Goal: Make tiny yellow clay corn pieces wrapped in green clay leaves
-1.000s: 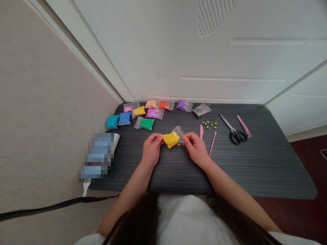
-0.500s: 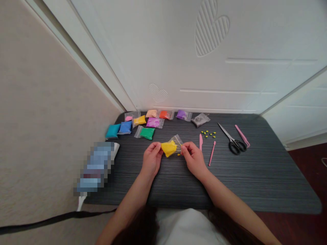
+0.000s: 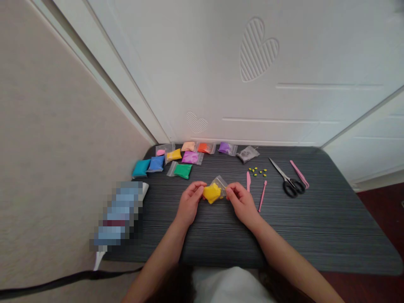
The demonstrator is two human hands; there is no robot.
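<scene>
Between my two hands, over the dark table [image 3: 227,235], is a small clear zip bag of yellow modelling clay [image 3: 211,193]. My left hand [image 3: 190,203] pinches the clay-filled end. With thumb and fingers closed, my right hand [image 3: 242,203] grips the clear zip side of the same bag. A bit of yellow shows beneath the bag near my right fingertips, partly hidden. Just right of my right hand lie a pink plastic knife [image 3: 248,181] and a thin pink modelling tool [image 3: 262,196]. Several tiny green-and-yellow pieces [image 3: 255,171] lie beyond them.
Bags of coloured clay, among them green [image 3: 183,170], blue [image 3: 156,163] and purple [image 3: 226,147], lie along the back left. A grey bag [image 3: 248,154], black-handled scissors [image 3: 289,183] and pink tweezers [image 3: 299,173] lie to the right. A blurred-out device [image 3: 118,214] stands at the left edge.
The whole scene sits slightly lower in view. The bag stays in both hands, its yellow end tilted a little differently, and my left fingers have shifted slightly on it.
</scene>
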